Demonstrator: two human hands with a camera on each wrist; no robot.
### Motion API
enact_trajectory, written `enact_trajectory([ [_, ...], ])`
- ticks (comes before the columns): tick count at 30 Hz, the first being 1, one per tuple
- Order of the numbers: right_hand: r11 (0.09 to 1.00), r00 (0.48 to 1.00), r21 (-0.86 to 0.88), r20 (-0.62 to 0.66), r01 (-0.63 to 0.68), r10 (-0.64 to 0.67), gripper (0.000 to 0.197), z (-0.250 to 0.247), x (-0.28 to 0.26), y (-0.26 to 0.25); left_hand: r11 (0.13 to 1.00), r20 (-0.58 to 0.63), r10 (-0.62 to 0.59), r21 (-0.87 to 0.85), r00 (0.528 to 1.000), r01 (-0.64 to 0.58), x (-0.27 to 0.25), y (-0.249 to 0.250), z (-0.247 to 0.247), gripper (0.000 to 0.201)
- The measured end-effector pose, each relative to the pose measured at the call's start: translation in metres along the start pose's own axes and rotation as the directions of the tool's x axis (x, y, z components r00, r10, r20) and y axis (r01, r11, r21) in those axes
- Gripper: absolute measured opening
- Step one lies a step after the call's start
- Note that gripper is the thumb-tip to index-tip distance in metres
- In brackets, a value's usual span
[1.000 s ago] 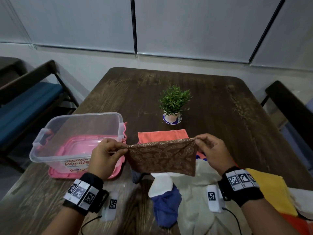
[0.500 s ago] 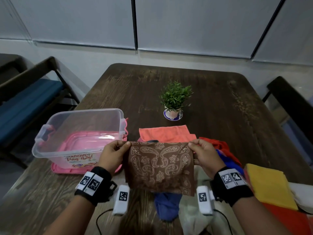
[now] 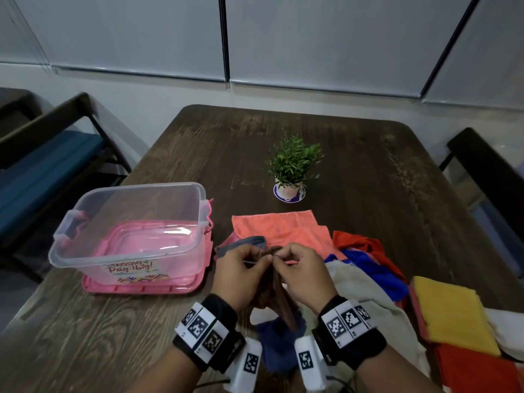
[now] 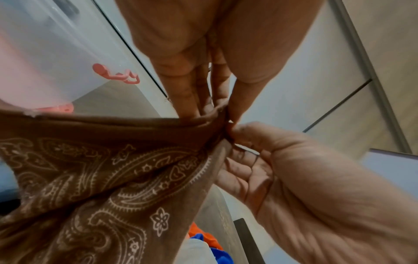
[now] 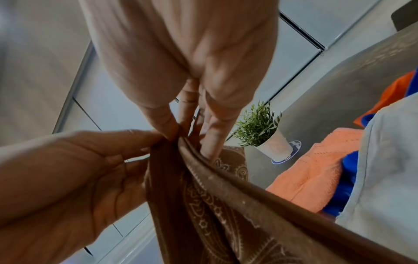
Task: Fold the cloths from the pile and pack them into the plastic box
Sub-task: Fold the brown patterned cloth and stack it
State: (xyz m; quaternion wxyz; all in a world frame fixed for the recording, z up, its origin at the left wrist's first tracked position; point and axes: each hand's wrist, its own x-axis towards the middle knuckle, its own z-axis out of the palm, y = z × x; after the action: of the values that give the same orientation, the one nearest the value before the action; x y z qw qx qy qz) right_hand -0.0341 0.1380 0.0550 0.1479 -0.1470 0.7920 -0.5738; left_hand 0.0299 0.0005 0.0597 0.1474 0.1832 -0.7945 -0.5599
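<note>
hands now together, were apart | left hand (image 3: 241, 275) and right hand (image 3: 304, 275) pinch brown cloth (image 4: 95, 178) corners | box (image 3: 130, 222) left, cloth pile (image 3: 365, 268) right, plant (image 3: 292, 165) behind

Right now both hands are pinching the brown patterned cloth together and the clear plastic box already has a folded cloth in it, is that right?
Not quite. The left hand and right hand do pinch the brown patterned cloth, but the head view shows no cloth in the clear plastic box; the pink seen through it is the lid underneath.
</note>
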Motion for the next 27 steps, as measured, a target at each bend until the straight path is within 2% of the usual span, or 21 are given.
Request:
enact_trajectory([
  [3, 1.000, 1.000, 0.005, 0.002, -0.014, 0.014, 0.011, -0.004, 0.001, -0.002, 1.000, 0.047, -0.009, -0.020, 0.999, 0.010, -0.003, 0.002, 0.002, 0.010],
  [7, 0.995, 0.998, 0.102, 0.062, -0.020, 0.013, 0.004, -0.012, -0.001, -0.005, 0.999, 0.135, 0.036, -0.003, 0.990, -0.036, -0.008, 0.010, 0.002, 0.038],
  [11, 0.993, 0.986, 0.119, 0.166, 0.011, -0.031, 0.013, -0.027, -0.001, -0.010, 0.992, 0.186, 0.059, -0.123, 0.981, -0.036, -0.005, 0.007, -0.001, 0.046],
  [13, 0.995, 0.977, 0.069, 0.191, 0.078, -0.090, 0.022, -0.035, 0.001, -0.012, 0.991, 0.132, 0.127, -0.049, 0.983, -0.121, 0.000, 0.006, -0.008, 0.037],
  [15, 0.990, 0.965, 0.064, 0.226, 0.125, -0.137, 0.029, -0.044, 0.003, -0.015, 0.943, 0.111, 0.288, 0.140, 0.951, -0.302, 0.010, 0.007, -0.019, 0.038],
  [16, 0.987, 0.956, 0.074, 0.248, 0.146, -0.160, 0.031, -0.047, 0.004, -0.017, 0.904, 0.164, 0.339, 0.218, 0.926, -0.369, 0.017, 0.004, -0.025, 0.048],
  [18, 0.981, 0.942, 0.099, 0.279, 0.165, -0.186, 0.035, -0.054, 0.007, -0.018, 0.840, 0.355, 0.317, 0.326, 0.879, -0.434, 0.031, -0.003, -0.035, 0.058],
  [20, 0.978, 0.944, 0.129, 0.268, 0.163, -0.193, 0.042, -0.059, 0.010, -0.016, 0.818, 0.520, 0.222, 0.362, 0.825, -0.448, 0.040, -0.002, -0.039, 0.040],
  [21, 0.976, 0.949, 0.134, 0.243, 0.171, -0.200, 0.045, -0.061, 0.012, -0.014, 0.825, 0.561, 0.197, 0.348, 0.804, -0.445, 0.042, -0.001, -0.041, 0.029],
  [22, 0.973, 0.954, 0.129, 0.211, 0.190, -0.214, 0.047, -0.062, 0.014, -0.011, 0.843, 0.566, 0.201, 0.316, 0.800, -0.435, 0.042, 0.001, -0.042, 0.020],
  [24, 0.965, 0.955, 0.072, 0.141, 0.252, -0.260, 0.049, -0.065, 0.016, -0.007, 0.886, 0.482, 0.243, 0.242, 0.842, -0.394, 0.040, 0.006, -0.043, 0.010],
  [27, 0.949, 0.948, -0.042, 0.084, 0.312, -0.308, 0.051, -0.068, 0.018, -0.003, 0.900, 0.298, 0.348, 0.157, 0.889, -0.406, 0.038, 0.011, -0.039, 0.015],
])
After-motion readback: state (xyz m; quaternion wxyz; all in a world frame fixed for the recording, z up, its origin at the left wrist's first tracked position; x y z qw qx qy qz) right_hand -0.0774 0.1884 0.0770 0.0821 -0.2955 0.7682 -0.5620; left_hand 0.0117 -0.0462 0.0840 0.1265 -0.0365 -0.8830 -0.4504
